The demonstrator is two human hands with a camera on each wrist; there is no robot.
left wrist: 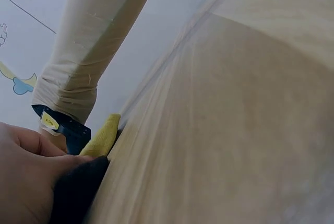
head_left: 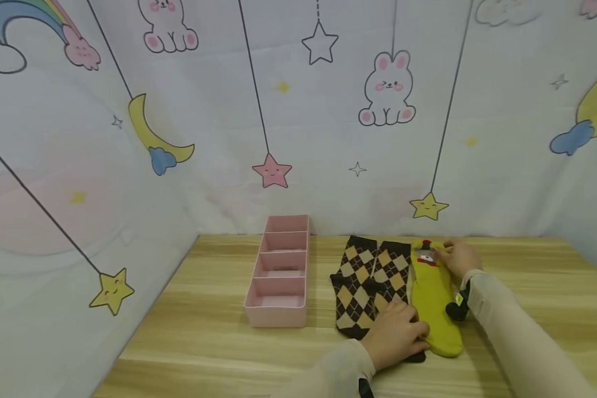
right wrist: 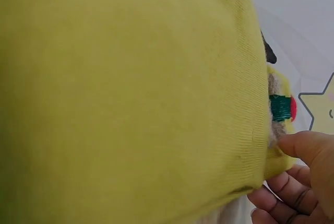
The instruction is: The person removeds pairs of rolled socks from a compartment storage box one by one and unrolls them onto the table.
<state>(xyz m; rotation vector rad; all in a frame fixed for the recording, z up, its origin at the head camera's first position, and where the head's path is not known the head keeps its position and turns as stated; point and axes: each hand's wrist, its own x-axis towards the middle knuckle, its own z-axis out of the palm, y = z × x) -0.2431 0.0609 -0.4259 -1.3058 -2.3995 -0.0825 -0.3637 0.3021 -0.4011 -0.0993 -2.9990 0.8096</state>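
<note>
A yellow sock [head_left: 433,309] with a coloured animal patch at its cuff lies lengthwise on the table. At the cuff, my right hand [head_left: 460,258] pinches the edge; the right wrist view has the thumb [right wrist: 308,143] over the patch and the fingers underneath. Close to the toe end, my left hand [head_left: 395,334] pinches the sock's side, its yellow fabric [left wrist: 102,138] showing at the fingertips. Left of it lie two argyle socks in black, tan and cream, the outer one [head_left: 355,287] and the inner one [head_left: 392,271], whose lower part the left hand partly covers.
A pink organizer box [head_left: 276,318] with several compartments in a row stands left of the socks. Behind the wood-grain table [head_left: 194,342] hangs a white cloth [head_left: 328,138] printed with stars, moons and rabbits. A black wrist camera [head_left: 457,308] sits at the right wrist.
</note>
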